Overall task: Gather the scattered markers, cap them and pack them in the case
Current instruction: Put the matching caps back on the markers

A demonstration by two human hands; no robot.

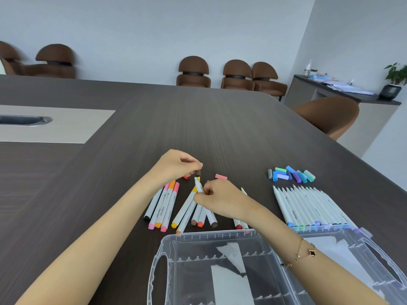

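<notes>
Dark wood-grain table (220, 119) filling most of frame, pale wall behind, brown chairs (193, 71) along top edge.

Left hand (176, 165) at centre, fingers curled, pinching brown cap (198, 172) by its top, cap just above tip of held marker. Right hand (220, 200) just lower right of it, fingers curled round white marker (198, 186), uncapped tip pointing up-left toward cap; cap and tip close, not yet joined. Bracelet (301, 252) on right wrist, lower right.

Under and around hands: loose warm-colour markers (169, 205) lying on table, pink, orange, yellow ends toward bottom of frame; several more partly hidden under right hand. Red cap (186, 177) just below left hand fingers. Pink cap (221, 176) lying alone, right of brown cap.

Right of centre: row of uncapped white markers (308, 208) side by side, tips up, blue, green and purple ends at bottom touching or overlapping case edge. Above that row, cluster of loose caps (290, 173), grey, blue, green, purple, teal.

Bottom of frame: clear plastic case (163, 245) lying open, two halves with handle cut-outs, slotted dividers inside, no markers visible in it.

Upper left: pale inset panel (66, 126) in table with grey cable slot. Upper right: sideboard (343, 93) with papers and potted plant (395, 82).
</notes>
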